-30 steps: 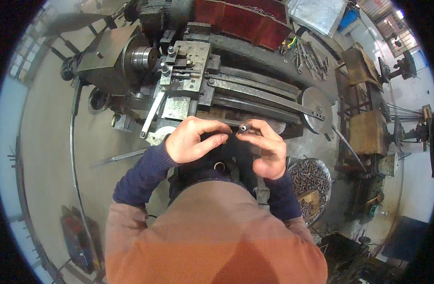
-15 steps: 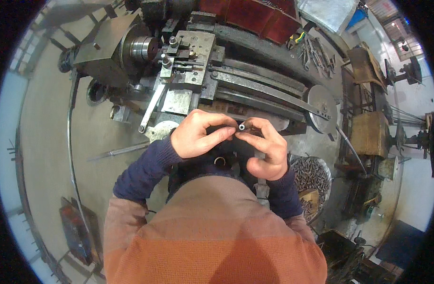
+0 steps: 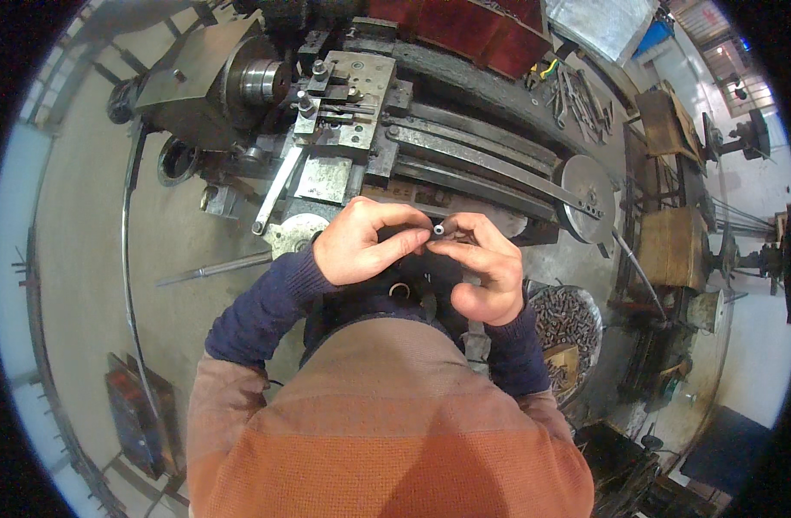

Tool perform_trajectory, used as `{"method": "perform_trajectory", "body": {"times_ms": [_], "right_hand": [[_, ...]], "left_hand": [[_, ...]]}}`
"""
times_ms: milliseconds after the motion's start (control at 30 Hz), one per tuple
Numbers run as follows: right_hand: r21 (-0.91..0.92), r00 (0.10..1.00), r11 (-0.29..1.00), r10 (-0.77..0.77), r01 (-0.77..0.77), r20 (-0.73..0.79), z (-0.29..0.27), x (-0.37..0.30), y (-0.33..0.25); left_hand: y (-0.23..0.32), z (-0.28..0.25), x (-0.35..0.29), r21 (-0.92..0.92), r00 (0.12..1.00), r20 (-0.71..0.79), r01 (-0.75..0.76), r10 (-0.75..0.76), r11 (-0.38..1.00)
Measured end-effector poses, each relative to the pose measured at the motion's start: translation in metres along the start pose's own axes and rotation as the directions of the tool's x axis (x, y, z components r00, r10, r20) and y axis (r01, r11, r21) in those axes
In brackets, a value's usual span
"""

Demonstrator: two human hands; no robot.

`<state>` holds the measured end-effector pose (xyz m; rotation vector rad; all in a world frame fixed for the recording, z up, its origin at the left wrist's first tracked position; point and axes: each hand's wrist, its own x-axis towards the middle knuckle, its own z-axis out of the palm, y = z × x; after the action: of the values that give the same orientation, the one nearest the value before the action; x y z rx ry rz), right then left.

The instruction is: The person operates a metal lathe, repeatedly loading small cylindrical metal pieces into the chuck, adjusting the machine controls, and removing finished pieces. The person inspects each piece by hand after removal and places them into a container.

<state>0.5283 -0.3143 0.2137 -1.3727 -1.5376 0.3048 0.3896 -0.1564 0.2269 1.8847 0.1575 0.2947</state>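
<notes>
Where a gap showed, left fingers [image 3: 399, 213] now adjoin the tube [image 3: 438, 230].

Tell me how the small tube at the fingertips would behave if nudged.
The small tube would probably roll, since its visible end is round. It looks stiff, likely metal, given that end's greyish ring. It is probably light, as it is little enough for the right hand to pinch.

The small grey metal tube [image 3: 439, 230] is before the dark metal lathe [image 3: 464, 160]; on the lathe's right rear corner, grey steel tools [image 3: 561, 110] lie right of a dark-red rectangular box [image 3: 486, 39].
</notes>
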Motion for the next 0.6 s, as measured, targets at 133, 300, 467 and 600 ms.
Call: {"method": "perform_trajectory", "body": {"times_ms": [133,300,467,600], "right_hand": [[-0.168,0.989,0.986,0.031,-0.006,0.147,-0.002,0.007,-0.013],[-0.311,0.966,0.941,-0.053,0.133,0.253,-0.001,0.019,-0.020],[-0.320,0.955,0.928,-0.098,0.189,0.280,0.003,0.027,-0.025],[-0.317,0.950,0.924,-0.121,0.213,0.288,0.006,0.030,-0.025]], "left_hand": [[0.002,0.001,-0.002,0.094,0.999,-0.033,-0.018,0.021,0.995],[-0.001,0.004,-0.006,0.190,0.992,-0.109,-0.041,0.062,0.981],[-0.004,0.002,-0.011,0.065,0.990,-0.142,0.001,0.008,0.998],[-0.008,0.003,-0.014,0.032,0.988,-0.150,0.044,-0.039,0.999]]}}
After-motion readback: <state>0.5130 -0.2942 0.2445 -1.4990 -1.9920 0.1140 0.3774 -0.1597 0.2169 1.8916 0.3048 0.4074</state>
